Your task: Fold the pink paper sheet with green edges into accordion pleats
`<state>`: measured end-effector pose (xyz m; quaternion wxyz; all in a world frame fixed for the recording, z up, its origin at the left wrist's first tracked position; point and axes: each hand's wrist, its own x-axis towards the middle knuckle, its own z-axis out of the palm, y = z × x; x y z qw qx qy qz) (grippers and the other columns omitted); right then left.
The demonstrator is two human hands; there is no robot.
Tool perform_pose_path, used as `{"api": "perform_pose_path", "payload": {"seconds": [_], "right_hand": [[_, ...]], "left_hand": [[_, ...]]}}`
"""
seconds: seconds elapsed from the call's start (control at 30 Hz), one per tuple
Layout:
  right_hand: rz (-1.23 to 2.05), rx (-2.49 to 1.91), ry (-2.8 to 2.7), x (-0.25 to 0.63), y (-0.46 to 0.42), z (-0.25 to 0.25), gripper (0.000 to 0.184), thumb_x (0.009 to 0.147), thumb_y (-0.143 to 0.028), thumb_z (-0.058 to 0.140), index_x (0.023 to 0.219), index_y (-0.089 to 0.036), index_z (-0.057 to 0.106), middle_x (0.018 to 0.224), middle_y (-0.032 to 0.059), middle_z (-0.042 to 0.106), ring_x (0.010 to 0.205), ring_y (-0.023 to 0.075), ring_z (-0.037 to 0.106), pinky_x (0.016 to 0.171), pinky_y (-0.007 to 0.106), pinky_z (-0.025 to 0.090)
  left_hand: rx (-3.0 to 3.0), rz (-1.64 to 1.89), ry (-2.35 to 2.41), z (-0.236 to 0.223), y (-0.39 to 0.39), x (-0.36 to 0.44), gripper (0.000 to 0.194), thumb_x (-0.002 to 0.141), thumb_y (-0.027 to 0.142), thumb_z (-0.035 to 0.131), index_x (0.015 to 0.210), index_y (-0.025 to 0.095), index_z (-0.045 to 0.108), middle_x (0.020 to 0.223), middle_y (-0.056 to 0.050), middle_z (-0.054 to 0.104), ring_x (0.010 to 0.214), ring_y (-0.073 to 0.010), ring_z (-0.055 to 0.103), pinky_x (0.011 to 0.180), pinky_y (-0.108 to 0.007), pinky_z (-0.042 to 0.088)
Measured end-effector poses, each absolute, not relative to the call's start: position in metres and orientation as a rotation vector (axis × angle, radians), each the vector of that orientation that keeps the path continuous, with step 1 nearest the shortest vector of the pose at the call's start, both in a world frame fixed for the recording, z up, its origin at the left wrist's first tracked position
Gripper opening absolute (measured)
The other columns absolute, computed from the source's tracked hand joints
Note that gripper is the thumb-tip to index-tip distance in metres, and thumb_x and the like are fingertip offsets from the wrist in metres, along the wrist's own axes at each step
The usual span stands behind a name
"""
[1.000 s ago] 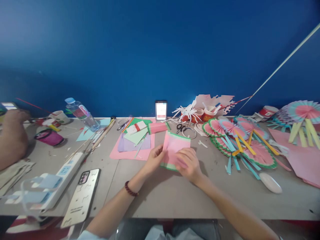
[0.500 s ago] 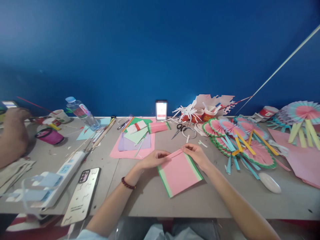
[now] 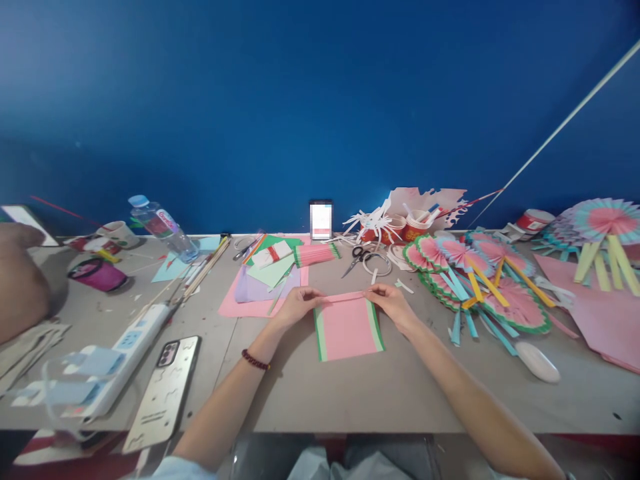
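A pink sheet of paper (image 3: 349, 328) with green strips down its left and right sides lies in front of me, a narrow fold running along its far edge. My left hand (image 3: 299, 305) pinches the far left corner of that fold. At the far right corner, my right hand (image 3: 389, 303) grips the other end between thumb and fingers. Beyond the sheet rests a pleated pink-and-green paper strip (image 3: 316, 254) on a stack of coloured papers. Scissors (image 3: 356, 261) and a roll of tape (image 3: 377, 265) lie just past my right hand.
Several finished paper fans (image 3: 517, 303) and a white computer mouse (image 3: 537, 362) lie to the right. On the left are a phone (image 3: 163, 393), a power strip (image 3: 127, 357), a tilted water bottle (image 3: 167, 230) and wooden sticks (image 3: 207, 267). Another person's arm (image 3: 20, 287) reaches in at far left.
The sheet has turned so its folded edge lies nearly level, and its near edge has drawn away from me. My hands have moved slightly apart. The other person's hand shifted left with a phone.
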<state>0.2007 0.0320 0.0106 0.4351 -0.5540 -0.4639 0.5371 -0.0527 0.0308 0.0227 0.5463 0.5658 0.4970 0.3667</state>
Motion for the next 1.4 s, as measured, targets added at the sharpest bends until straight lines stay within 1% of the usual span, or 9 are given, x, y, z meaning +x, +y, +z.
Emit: {"api": "perform_pose_path", "payload": {"seconds": [0.27, 0.4, 0.53, 0.7, 0.87, 0.97, 1.1, 1.27, 1.4], "right_hand": [[1.331, -1.375, -1.177, 0.193, 0.028, 0.009, 0.048, 0.049, -0.060, 0.083, 0.064, -0.018, 0.066, 0.054, -0.0039, 0.062, 0.051, 0.0113, 0.053, 0.050, 0.024, 0.040], [1.283, -1.391, -1.169, 0.194, 0.029, 0.009, 0.045, 0.050, -0.058, 0.083, 0.063, -0.018, 0.066, 0.052, -0.0051, 0.059, 0.050, 0.0108, 0.051, 0.050, 0.024, 0.041], [1.302, -1.405, -1.176, 0.199, 0.031, 0.008, 0.043, 0.053, -0.057, 0.080, 0.065, -0.018, 0.068, 0.054, -0.0028, 0.062, 0.051, 0.0124, 0.053, 0.051, 0.026, 0.042], [1.322, -1.384, -1.233, 0.203, 0.034, 0.006, 0.041, 0.058, -0.056, 0.076, 0.072, -0.017, 0.071, 0.056, -0.0019, 0.063, 0.052, 0.0125, 0.054, 0.054, 0.027, 0.044], [1.109, -1.486, -1.430, 0.204, 0.038, 0.000, 0.036, 0.066, -0.053, 0.066, 0.074, -0.019, 0.074, 0.065, 0.0018, 0.069, 0.060, 0.0158, 0.059, 0.061, 0.029, 0.047], [0.902, -1.514, -1.574, 0.202, 0.041, -0.004, 0.029, 0.070, -0.046, 0.062, 0.073, -0.020, 0.073, 0.072, 0.0041, 0.073, 0.068, 0.0182, 0.062, 0.067, 0.030, 0.048], [0.694, -1.522, -1.773, 0.199, 0.042, -0.009, 0.022, 0.078, -0.035, 0.057, 0.071, -0.019, 0.071, 0.068, 0.0039, 0.069, 0.065, 0.0175, 0.059, 0.065, 0.029, 0.047], [0.571, -1.467, -1.904, 0.198, 0.038, -0.013, 0.019, 0.083, -0.023, 0.055, 0.078, -0.017, 0.072, 0.091, 0.0088, 0.070, 0.080, 0.0186, 0.063, 0.077, 0.030, 0.050], [0.457, -1.432, -2.043, 0.199, 0.036, -0.017, 0.023, 0.090, -0.020, 0.051, 0.084, -0.016, 0.073, 0.091, 0.0079, 0.069, 0.087, 0.0195, 0.065, 0.084, 0.031, 0.050]], "left_hand": [[1.382, 0.995, 1.267, 0.022, 0.034, -0.050, 0.028, 0.062, 0.043, 0.082, 0.058, 0.018, 0.070, 0.052, 0.000, 0.061, 0.045, -0.0107, 0.046, 0.042, -0.023, 0.034], [1.319, 0.867, 1.261, 0.024, 0.035, -0.054, 0.027, 0.063, 0.043, 0.081, 0.066, 0.016, 0.075, 0.047, 0.002, 0.057, 0.038, -0.0076, 0.038, 0.037, -0.023, 0.027], [1.226, 0.748, 1.253, 0.028, 0.035, -0.060, 0.039, 0.060, 0.046, 0.084, 0.084, 0.016, 0.078, 0.055, 0.001, 0.062, 0.039, -0.0083, 0.042, 0.036, -0.022, 0.024], [1.345, 0.796, 1.306, 0.022, 0.035, -0.060, 0.027, 0.071, 0.043, 0.076, 0.079, 0.018, 0.076, 0.050, 0.003, 0.057, 0.036, -0.0083, 0.038, 0.037, -0.024, 0.026], [1.806, 0.861, 1.398, 0.010, 0.037, -0.058, 0.009, 0.082, 0.020, 0.065, 0.079, 0.019, 0.074, 0.075, -0.002, 0.071, 0.064, -0.0149, 0.062, 0.063, -0.028, 0.049], [1.993, 0.832, 1.406, 0.003, 0.040, -0.058, 0.017, 0.082, 0.007, 0.061, 0.076, 0.019, 0.072, 0.083, -0.003, 0.071, 0.083, -0.0179, 0.065, 0.080, -0.031, 0.051], [2.148, 0.783, 1.397, -0.006, 0.043, -0.060, 0.021, 0.085, 0.005, 0.056, 0.079, 0.018, 0.071, 0.086, -0.004, 0.066, 0.085, -0.0183, 0.063, 0.080, -0.032, 0.051], [2.446, 0.735, 1.383, -0.009, 0.041, -0.058, 0.025, 0.092, 0.005, 0.047, 0.097, 0.017, 0.068, 0.097, -0.007, 0.065, 0.095, -0.0208, 0.058, 0.085, -0.035, 0.049], [2.715, 0.411, 1.416, -0.006, 0.026, -0.042, 0.031, 0.092, 0.001, 0.043, 0.104, 0.015, 0.067, 0.100, -0.009, 0.065, 0.096, -0.0227, 0.058, 0.087, -0.036, 0.049]]}}
